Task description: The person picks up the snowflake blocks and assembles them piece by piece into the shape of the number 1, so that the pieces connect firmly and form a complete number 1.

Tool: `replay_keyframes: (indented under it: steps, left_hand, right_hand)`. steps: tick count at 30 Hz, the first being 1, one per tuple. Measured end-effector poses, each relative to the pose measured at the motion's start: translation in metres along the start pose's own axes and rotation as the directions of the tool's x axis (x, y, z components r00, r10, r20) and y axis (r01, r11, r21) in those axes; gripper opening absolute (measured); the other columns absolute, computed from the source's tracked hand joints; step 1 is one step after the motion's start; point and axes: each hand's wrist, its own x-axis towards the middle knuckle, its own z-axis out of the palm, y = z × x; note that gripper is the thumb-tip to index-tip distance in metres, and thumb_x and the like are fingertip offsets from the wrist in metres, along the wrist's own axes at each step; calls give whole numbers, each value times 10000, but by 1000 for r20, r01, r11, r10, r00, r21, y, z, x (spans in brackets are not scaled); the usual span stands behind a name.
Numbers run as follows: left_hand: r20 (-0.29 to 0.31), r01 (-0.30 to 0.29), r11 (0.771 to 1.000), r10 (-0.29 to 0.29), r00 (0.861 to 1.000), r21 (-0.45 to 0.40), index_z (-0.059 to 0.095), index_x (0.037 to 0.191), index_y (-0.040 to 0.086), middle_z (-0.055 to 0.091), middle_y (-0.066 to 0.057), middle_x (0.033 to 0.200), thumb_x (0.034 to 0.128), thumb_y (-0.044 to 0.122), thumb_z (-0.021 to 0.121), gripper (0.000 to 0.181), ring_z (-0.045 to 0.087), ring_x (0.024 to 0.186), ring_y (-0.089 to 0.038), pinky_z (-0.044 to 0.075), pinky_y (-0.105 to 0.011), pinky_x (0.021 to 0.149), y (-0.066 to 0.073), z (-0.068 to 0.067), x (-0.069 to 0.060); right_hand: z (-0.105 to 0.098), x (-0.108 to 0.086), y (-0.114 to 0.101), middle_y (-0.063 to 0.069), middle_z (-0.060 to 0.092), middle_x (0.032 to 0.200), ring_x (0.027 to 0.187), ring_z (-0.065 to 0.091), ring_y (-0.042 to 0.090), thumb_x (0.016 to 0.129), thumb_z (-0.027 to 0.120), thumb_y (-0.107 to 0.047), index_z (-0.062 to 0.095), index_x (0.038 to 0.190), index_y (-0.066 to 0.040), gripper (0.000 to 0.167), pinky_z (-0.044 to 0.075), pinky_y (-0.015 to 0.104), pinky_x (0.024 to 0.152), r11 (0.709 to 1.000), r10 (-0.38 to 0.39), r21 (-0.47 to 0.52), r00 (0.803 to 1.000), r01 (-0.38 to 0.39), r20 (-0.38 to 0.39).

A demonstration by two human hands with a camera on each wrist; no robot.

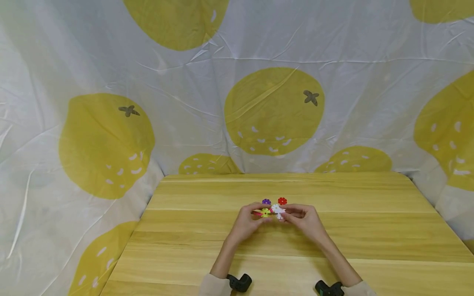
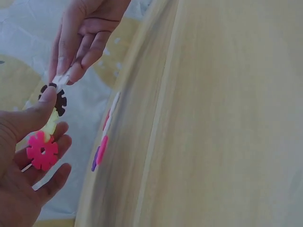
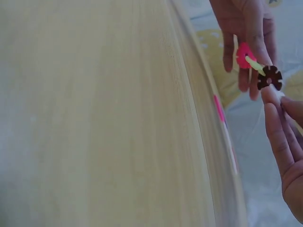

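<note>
Both hands work on a short chain of notched plastic flower discs joined at their slots. In the left wrist view the chain runs from a pink disc (image 2: 42,152) through a yellow disc (image 2: 50,124) and a dark brown disc (image 2: 61,102) to a white disc (image 2: 60,80). My left hand (image 1: 247,222) pinches the chain with its thumb over the brown disc; the pink end lies near its other fingers. Between thumb and fingertips, my right hand (image 1: 306,220) pinches the white disc, which touches the brown one. Those fingers partly cover it.
Just beyond the hands, a purple disc (image 1: 266,201) and a red disc (image 1: 282,201) lie on the wooden table (image 1: 207,242). White and pink pieces are near them, partly hidden by the hands. A lemon-patterned cloth (image 1: 185,107) hangs behind the table.
</note>
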Motion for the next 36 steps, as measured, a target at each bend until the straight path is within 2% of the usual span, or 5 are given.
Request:
replay_keyframes:
  steps: [4,10,15,27,36]
  left_hand:
    - [-25,-74,995,75,997,62,736,1256,66,719,-80,1303,871,129,828,401,645,1254,-272,570,-386,1000,6,4,0]
    - [-49,-150,983,156,987,103,773,1184,73,773,-82,1171,846,95,842,346,695,1146,-239,551,-347,1030,8,11,3]
    - [-63,-133,989,137,989,69,792,1152,76,794,-71,1114,832,108,851,327,712,1045,-206,565,-281,948,5,15,3]
    - [-51,-114,991,118,992,75,792,1159,67,791,-80,1126,847,84,836,316,708,1057,-222,564,-278,941,-5,10,3]
    - [-45,-62,996,65,997,60,794,1153,73,791,-61,1121,831,138,863,336,710,1067,-214,558,-259,929,-5,5,1]
  right_hand:
    - [2,0,0,262,742,1029,823,782,154,955,725,-43,681,1242,119,333,634,389,786,999,17,36,1000,-16,-22]
    - [7,1,2,243,767,1030,810,777,129,940,737,-26,685,1206,141,318,639,346,756,997,43,63,998,-40,-50]
    - [10,2,3,233,779,1033,800,777,140,934,752,-48,698,1193,131,319,640,328,733,992,98,80,992,-92,-76]
    - [10,4,1,212,790,980,817,789,245,929,758,-50,704,1186,128,317,638,388,777,982,171,104,979,-160,-111]
    - [-11,11,7,240,773,949,773,770,210,917,749,7,736,1134,100,237,625,272,695,976,125,-160,980,-150,-153]
